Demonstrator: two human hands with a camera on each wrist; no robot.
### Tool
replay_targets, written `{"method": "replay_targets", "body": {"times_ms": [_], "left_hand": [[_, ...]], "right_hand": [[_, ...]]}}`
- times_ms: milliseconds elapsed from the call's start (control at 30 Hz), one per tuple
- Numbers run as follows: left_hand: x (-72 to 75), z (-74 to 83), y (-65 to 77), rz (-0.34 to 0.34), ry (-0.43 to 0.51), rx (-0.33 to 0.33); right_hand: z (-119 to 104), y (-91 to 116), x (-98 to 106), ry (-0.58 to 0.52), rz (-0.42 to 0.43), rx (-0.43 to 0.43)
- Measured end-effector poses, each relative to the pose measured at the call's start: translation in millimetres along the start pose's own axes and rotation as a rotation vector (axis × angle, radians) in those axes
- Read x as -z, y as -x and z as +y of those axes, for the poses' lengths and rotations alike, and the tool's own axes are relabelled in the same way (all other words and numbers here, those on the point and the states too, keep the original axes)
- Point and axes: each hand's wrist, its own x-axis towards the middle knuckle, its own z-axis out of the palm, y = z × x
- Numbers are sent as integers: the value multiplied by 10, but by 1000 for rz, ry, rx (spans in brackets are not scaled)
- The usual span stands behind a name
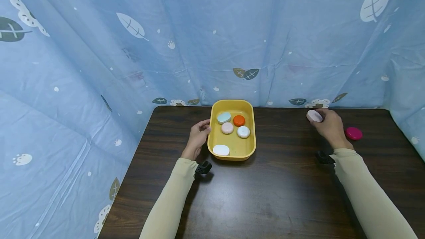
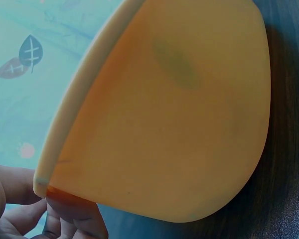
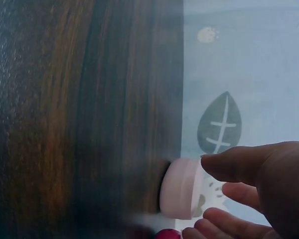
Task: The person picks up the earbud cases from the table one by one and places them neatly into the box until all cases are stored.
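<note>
My left hand (image 1: 199,135) pinches the left rim of a yellow tray (image 1: 253,128), thumb and fingers on either side of the edge in the left wrist view. In the tray lie a light blue oval piece (image 1: 224,117), an orange round one (image 1: 239,120), a pale pink one (image 1: 227,128), a white round one (image 1: 243,132) and a white oval one (image 1: 221,150). At the table's far right, my right hand (image 1: 330,126) has its thumb and fingers about another pale pink piece (image 3: 179,189), thumb tip at its upper edge. A magenta piece (image 1: 353,133) lies right of that hand.
The dark wooden table (image 1: 279,187) ends at a blue patterned curtain (image 1: 212,54) at the back, which also hangs down the left. A black wrist strap (image 1: 203,168) shows below my left hand.
</note>
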Motion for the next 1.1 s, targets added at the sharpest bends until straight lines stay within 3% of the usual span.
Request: {"method": "replay_targets", "body": {"times_ms": [333,800,1100], "left_hand": [[4,-17,5,-4,0,-11],[9,-1,30,-5,2,-18],[20,-19,36,-8,-3,-19]], "right_hand": [[43,-38,-59,34,-50,-55],[-47,-49,-182,22,-4,-44],[-241,36,-249,-16,-4,32]]}}
